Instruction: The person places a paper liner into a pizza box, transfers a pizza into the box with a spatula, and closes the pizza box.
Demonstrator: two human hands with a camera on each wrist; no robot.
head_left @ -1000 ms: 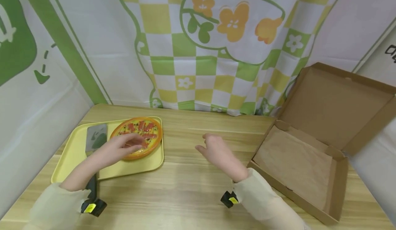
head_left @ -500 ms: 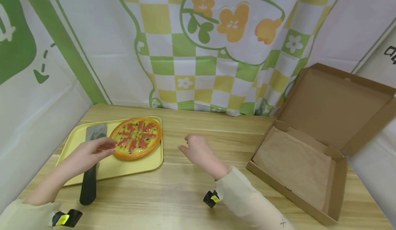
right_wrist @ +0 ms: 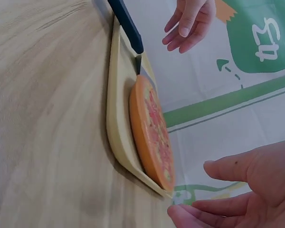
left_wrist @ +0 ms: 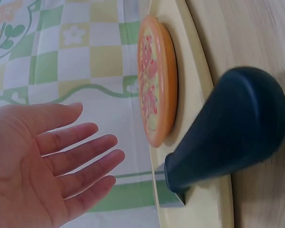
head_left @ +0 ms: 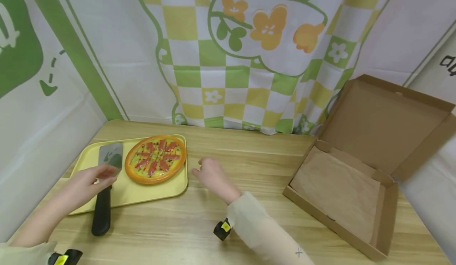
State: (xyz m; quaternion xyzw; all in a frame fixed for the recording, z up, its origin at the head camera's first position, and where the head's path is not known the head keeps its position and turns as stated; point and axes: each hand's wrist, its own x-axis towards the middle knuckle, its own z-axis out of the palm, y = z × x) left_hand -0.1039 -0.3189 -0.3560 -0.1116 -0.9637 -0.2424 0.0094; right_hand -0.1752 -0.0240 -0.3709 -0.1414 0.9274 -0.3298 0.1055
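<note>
A toy-like pizza (head_left: 155,160) with an orange crust lies on the right part of a yellow tray (head_left: 142,193). To its left is a spatula (head_left: 101,213) with a wide metal blade on the tray and a black handle reaching past the front rim. My left hand (head_left: 83,185) hovers above the spatula, holding nothing; in the left wrist view its fingers (left_wrist: 85,154) are spread, apart from the black handle. Just right of the tray, my right hand (head_left: 215,180) is in the air with relaxed fingers and nothing in them, nearest to the pizza.
A cardboard pizza box (head_left: 338,195) stands at the right of the wooden table (head_left: 246,158), its lid (head_left: 386,120) raised and brown paper lining its base. A checked, flowered curtain (head_left: 235,79) hangs along the back edge, and a white sheet closes off the left side.
My left hand has drawn back leftward from above the pizza to over the spatula. My right hand has moved left toward the tray. Pizza, tray, spatula and box stay in place.
</note>
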